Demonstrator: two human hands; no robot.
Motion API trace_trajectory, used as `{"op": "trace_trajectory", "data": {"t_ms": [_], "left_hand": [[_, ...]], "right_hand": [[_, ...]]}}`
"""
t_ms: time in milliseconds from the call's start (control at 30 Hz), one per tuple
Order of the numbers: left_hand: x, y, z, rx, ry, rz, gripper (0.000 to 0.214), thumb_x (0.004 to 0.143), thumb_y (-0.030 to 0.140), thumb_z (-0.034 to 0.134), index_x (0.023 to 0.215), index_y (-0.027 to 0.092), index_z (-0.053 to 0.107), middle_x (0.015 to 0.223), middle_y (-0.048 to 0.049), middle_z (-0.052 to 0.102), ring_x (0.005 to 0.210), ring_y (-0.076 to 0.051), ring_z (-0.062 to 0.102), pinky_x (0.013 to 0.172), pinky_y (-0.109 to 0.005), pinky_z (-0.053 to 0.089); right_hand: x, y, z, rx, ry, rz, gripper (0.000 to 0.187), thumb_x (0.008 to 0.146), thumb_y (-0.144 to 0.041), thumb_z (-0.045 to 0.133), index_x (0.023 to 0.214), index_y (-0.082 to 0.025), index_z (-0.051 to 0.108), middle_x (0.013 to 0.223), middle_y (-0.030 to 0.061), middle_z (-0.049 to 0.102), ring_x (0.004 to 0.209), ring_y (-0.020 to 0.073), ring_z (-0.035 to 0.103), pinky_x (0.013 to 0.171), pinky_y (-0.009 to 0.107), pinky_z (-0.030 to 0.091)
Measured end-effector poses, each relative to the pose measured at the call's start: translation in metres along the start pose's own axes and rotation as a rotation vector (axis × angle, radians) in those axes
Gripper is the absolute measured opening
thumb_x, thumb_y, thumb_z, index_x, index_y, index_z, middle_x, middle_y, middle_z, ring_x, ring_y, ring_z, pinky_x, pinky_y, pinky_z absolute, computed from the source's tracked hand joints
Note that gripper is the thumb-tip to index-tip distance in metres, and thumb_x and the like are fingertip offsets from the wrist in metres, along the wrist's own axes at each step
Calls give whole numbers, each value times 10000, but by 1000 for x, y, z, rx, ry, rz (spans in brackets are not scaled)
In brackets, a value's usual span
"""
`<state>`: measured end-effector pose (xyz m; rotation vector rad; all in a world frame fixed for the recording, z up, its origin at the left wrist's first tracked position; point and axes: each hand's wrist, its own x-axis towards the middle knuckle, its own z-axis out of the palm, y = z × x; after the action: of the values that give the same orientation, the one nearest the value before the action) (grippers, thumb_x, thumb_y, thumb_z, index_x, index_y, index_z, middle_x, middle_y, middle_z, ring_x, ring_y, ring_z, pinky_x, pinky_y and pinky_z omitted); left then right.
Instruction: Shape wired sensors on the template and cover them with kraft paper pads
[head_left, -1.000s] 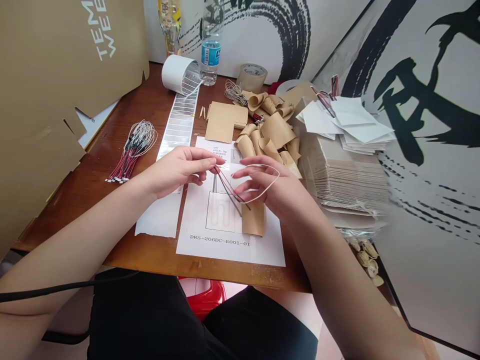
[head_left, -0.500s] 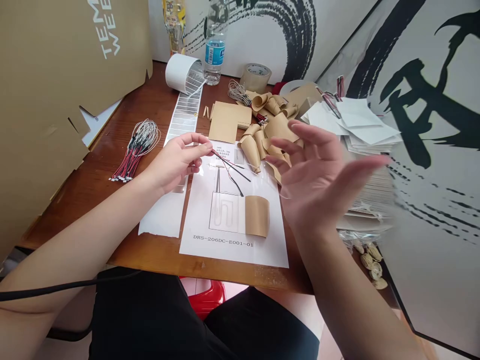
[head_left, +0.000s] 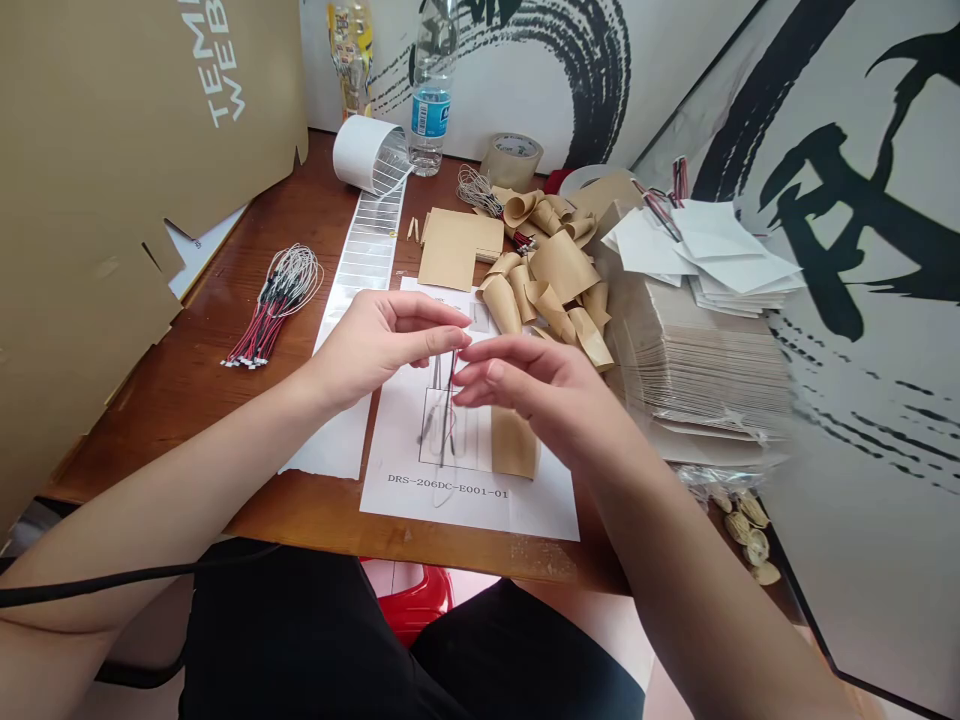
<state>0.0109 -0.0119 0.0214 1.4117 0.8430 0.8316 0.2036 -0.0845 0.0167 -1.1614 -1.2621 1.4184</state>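
Observation:
My left hand [head_left: 382, 345] pinches the upper end of a thin wire lead [head_left: 443, 430], above the printed sheet [head_left: 420, 495]. The lead has red and black strands and hangs down, blurred by motion. My right hand [head_left: 536, 385] is right beside the left fingertips, its fingers loosely bent near the upper part of the lead. Its thumb is back from its fingertips, and I see nothing clasped in it. A curled brown paper piece [head_left: 514, 445] lies on the sheet, partly behind my right hand. The sheet carries an outline drawing and the text DRS-206DC-E001-01.
A bundle of red-black-white wire leads [head_left: 274, 305] lies left. A label strip [head_left: 360, 250] runs back to its roll. Brown squares [head_left: 446, 250] and curled brown pieces [head_left: 562, 270] sit behind the sheet. A tall card stack [head_left: 712, 370] stands right, a large carton [head_left: 150, 150] left.
My right hand has swung inward from its spread, palm-up pose to my left fingertips. The left hand has moved slightly right and down, and the lead now hangs nearly straight.

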Motion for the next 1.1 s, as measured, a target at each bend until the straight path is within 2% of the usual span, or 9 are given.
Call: {"op": "trace_trajectory", "data": {"t_ms": [133, 233, 367, 500, 700, 900, 1033, 1100], "left_hand": [[-9, 6, 8, -2, 13, 18, 208, 755, 319, 871, 914, 190, 830, 873, -44, 806, 791, -157, 710, 700, -276, 554], [-9, 9, 5, 37, -68, 18, 180, 829, 333, 812, 948, 201, 840, 902, -48, 811, 747, -131, 673, 705, -269, 556], [-5, 10, -5, 42, -180, 6, 167, 879, 331, 773, 988, 226, 845, 911, -41, 808, 708, -98, 619, 710, -240, 537], [-2, 4, -12, -33, -235, -54, 184, 895, 354, 775, 1025, 241, 841, 964, -47, 808, 708, -86, 617, 712, -232, 528], [1, -1, -10, -105, -279, -84, 179, 871, 332, 816, 1022, 237, 836, 935, -47, 804, 846, -113, 695, 723, -218, 511], [0, -1, -10, -155, -328, -171, 201, 833, 366, 850, 979, 229, 838, 897, -39, 787, 810, -108, 681, 720, -232, 509], [1, -2, -11, -118, -329, -198, 232, 836, 376, 831, 1001, 214, 821, 905, -48, 779, 807, -123, 683, 711, -252, 511], [2, -1, -11, -33, -303, -141, 206, 878, 356, 778, 1027, 215, 806, 926, -50, 781, 851, -141, 700, 737, -264, 519]], "right_hand": [[-1, 6, 9, 206, -114, 159, 313, 772, -498, 870, 830, -208, 770, 805, 20, 765, 714, 133, 718, 744, 301, 611], [-3, 9, 15, 310, -156, 227, 319, 771, -496, 872, 774, -192, 774, 728, 14, 748, 628, 120, 700, 652, 268, 597], [-5, 9, 19, 372, -184, 298, 326, 756, -500, 882, 793, -187, 802, 684, 3, 730, 567, 109, 691, 591, 234, 578], [-5, 7, 20, 388, -170, 293, 302, 755, -481, 886, 793, -191, 810, 677, -5, 724, 543, 97, 675, 556, 218, 571], [-6, 8, 20, 362, -183, 305, 311, 750, -484, 884, 793, -184, 813, 673, 9, 732, 527, 106, 666, 526, 224, 561], [-7, 8, 20, 335, -184, 303, 305, 742, -485, 889, 784, -191, 820, 668, 14, 742, 527, 97, 659, 532, 213, 559], [-6, 9, 20, 322, -173, 316, 314, 744, -490, 884, 789, -186, 819, 670, 19, 743, 521, 102, 654, 529, 226, 560], [-6, 10, 20, 319, -159, 314, 313, 751, -489, 877, 793, -185, 817, 671, 18, 741, 512, 103, 650, 521, 229, 553]]}}
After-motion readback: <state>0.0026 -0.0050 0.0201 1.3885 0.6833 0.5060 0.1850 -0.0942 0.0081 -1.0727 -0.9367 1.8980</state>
